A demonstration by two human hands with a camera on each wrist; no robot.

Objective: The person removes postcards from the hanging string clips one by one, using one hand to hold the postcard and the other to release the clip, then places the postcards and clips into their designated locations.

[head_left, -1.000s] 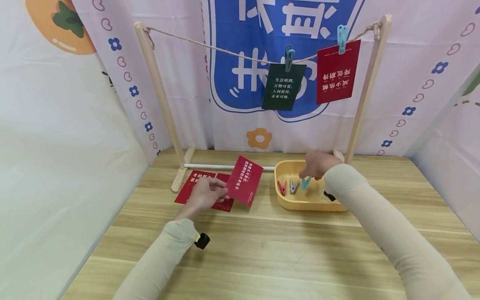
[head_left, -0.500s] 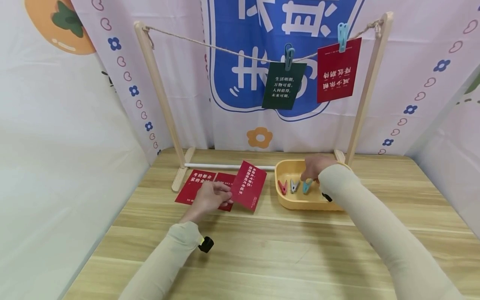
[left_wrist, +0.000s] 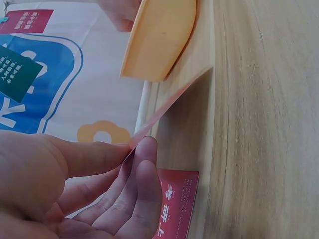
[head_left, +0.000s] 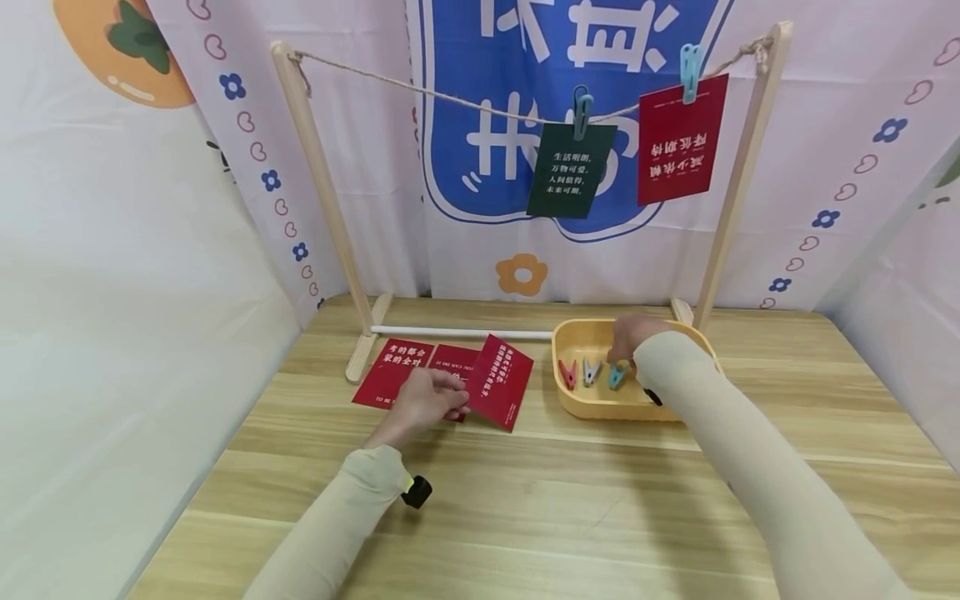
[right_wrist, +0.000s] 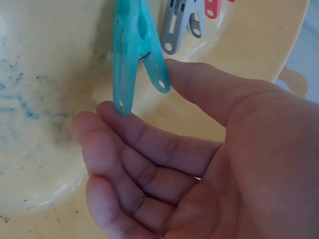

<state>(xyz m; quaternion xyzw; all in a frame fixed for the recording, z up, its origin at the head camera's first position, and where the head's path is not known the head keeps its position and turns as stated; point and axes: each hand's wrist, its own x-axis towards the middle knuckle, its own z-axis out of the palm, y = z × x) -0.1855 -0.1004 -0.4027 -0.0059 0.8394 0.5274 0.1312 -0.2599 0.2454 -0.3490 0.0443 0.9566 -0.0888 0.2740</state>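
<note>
My left hand (head_left: 427, 400) pinches the edge of a red printed card (head_left: 501, 383) between thumb and fingers. The left wrist view shows this card tilted, its far edge close over the wood table. Two more red cards (head_left: 386, 379) lie flat beside and under that hand. At the right, my right hand (head_left: 634, 335) reaches into a yellow plastic basket (head_left: 600, 408). Thumb and index finger pinch the two handles of a teal clothespin (right_wrist: 127, 55). Next to it in the basket are a grey clothespin (head_left: 590, 372) and a red clothespin (head_left: 567, 374).
Behind stands a wooden frame (head_left: 322, 175) with a twine line (head_left: 420, 90) strung across. A green card (head_left: 572, 171) and another red card (head_left: 681, 146) hang from it by blue clothespins (head_left: 690, 73). A white rod (head_left: 472, 332) joins the frame's feet.
My left hand has moved slightly right and toward me, lowering the red card. My right hand stays in the basket, with the teal clothespin slightly lower.
</note>
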